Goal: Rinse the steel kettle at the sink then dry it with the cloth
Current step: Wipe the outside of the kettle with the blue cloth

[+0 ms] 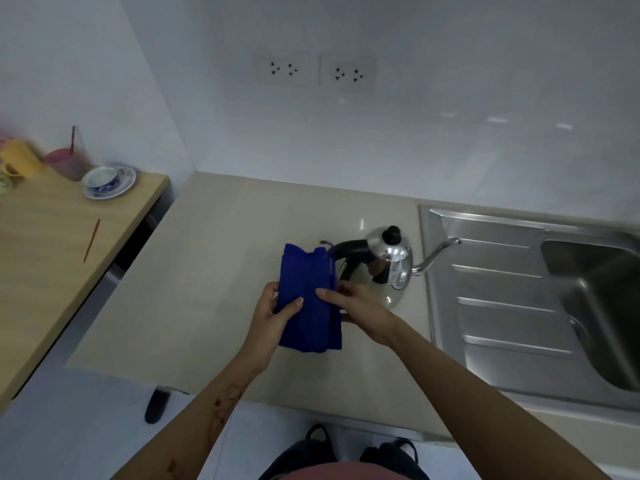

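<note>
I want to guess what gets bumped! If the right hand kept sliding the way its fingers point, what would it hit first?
The right hand points left, across the blue cloth it already pinches. Next it would probably meet the left hand, gripping the cloth's other side.

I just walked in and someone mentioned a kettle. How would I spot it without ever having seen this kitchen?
Find the steel sink set into the beige counter. Just left of its ribbed draining board, on the counter, stands the kettle. It is the only mirror-shiny pot there, with a black knob and handle and a thin curved spout pointing at the sink; a blue cloth is held in front of it.
</note>
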